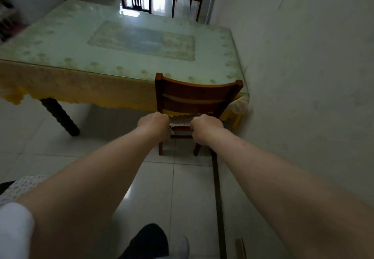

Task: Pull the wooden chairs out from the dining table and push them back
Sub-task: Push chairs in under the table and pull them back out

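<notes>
Both arms reach forward to a wooden chair (pixel 197 97) tucked under the near right end of the worktop (pixel 125 42), beside the wall. The left hand (pixel 154 123) and right hand (pixel 206 126) are each curled closed on the seat's back edge.

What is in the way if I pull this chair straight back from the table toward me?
Nothing visible blocks it. The tiled floor behind the wooden chair is bare up to your own foot. The wall runs close along the chair's right side, and both the left hand and right hand grip near the seat.
</notes>
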Demonstrator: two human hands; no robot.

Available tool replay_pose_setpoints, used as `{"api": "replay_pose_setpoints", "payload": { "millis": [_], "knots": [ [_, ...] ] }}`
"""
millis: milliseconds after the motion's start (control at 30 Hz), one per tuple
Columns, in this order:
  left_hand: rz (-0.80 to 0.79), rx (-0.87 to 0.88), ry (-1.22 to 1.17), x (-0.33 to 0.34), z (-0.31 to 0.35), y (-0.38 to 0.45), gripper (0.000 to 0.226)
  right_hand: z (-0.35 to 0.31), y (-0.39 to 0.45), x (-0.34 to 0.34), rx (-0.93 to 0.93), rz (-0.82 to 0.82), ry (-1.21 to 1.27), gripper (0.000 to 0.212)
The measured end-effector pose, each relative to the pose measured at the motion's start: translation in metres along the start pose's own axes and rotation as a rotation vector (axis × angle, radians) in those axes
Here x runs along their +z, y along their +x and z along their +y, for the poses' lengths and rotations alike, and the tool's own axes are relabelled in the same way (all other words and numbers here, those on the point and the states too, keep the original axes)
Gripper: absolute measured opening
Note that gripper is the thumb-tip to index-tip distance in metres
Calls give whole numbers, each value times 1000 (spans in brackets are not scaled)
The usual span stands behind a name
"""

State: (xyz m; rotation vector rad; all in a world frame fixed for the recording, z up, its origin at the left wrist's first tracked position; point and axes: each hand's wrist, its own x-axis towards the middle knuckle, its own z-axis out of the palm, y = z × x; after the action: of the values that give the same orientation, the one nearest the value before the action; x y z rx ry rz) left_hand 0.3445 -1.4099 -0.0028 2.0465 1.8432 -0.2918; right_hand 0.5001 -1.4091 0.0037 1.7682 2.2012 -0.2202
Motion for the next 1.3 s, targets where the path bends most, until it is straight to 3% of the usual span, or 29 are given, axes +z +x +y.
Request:
{"api": "replay_pose_setpoints", "payload": {
  "millis": [300, 533, 600, 733, 933, 1300],
  "knots": [
    [19, 10, 37, -34, 2, 101, 16, 46, 92, -30, -52, -43, 2, 7],
    [234, 119, 97, -59, 9, 184, 24, 80, 165, -46, -72, 201, 39, 10],
    [254, 144, 124, -64, 12, 205, 33, 89, 184, -48, -30, 184, 41, 10],
    [117, 142, 147, -61, 23, 234, 34, 106, 208, -46, 26, 9, -2, 14],
    [-35, 113, 158, -51, 34, 261, 7, 123, 233, -32, 17, -142, -35, 15],
    [-47, 53, 167, -47, 38, 276, 22, 140, 252, -19, -45, -156, -19, 25]
  ]
}}
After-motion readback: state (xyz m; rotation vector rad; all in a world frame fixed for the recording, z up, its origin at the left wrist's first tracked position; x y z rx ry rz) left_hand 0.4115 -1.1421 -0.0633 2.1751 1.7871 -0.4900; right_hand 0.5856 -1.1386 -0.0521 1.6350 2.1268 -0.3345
